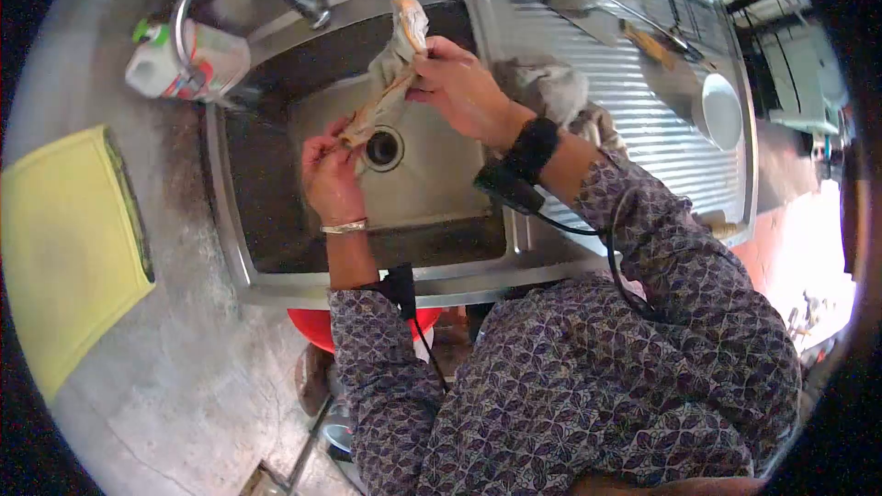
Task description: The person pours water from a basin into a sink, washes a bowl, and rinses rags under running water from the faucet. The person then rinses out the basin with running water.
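Note:
A stained, whitish cloth [390,69] with orange-brown edges is stretched at a slant above the steel sink [432,174]. Its lower end is pinched in my left hand [333,174], which wears a bracelet. Higher up and to the right, my right hand [464,92] grips the cloth near its upper part, with the fingers closed on it. Below the cloth the dark drain hole [381,148] shows in the sink floor. The faucet [317,13] arches in from the upper left, apart from both hands.
Crumpled cloths [556,92] lie right of the sink on the ridged drainboard [625,119]. A white bowl [721,112] and utensils are farther right. Left of the sink stand a white bottle [156,69] and a yellow mat [73,248]. A red basin [312,326] is below the sink edge.

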`<action>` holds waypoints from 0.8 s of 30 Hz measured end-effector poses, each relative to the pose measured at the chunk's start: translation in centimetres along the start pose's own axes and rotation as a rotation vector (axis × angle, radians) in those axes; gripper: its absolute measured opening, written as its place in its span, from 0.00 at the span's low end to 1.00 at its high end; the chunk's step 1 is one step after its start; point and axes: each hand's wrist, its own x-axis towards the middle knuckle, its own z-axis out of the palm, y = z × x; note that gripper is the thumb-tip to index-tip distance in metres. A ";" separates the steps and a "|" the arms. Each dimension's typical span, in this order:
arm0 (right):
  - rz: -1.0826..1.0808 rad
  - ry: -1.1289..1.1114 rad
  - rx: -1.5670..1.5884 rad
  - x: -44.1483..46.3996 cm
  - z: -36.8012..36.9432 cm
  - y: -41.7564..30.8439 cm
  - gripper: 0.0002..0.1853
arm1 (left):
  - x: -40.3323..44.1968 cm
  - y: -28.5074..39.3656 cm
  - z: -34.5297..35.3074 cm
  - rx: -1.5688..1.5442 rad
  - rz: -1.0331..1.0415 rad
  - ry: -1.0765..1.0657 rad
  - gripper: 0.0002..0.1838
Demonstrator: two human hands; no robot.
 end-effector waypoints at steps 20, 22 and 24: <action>-0.521 -0.249 -1.245 7.7 1.4 8.8 0.09 | 3.1 4.0 -7.7 0.017 0.044 0.388 0.16; -0.791 -0.228 -1.432 8.5 0.7 9.2 0.13 | 2.5 3.8 -7.9 0.187 0.046 0.451 0.16; -1.011 -0.219 -1.664 7.9 1.6 8.9 0.15 | 2.4 3.1 -7.7 0.135 0.020 0.441 0.16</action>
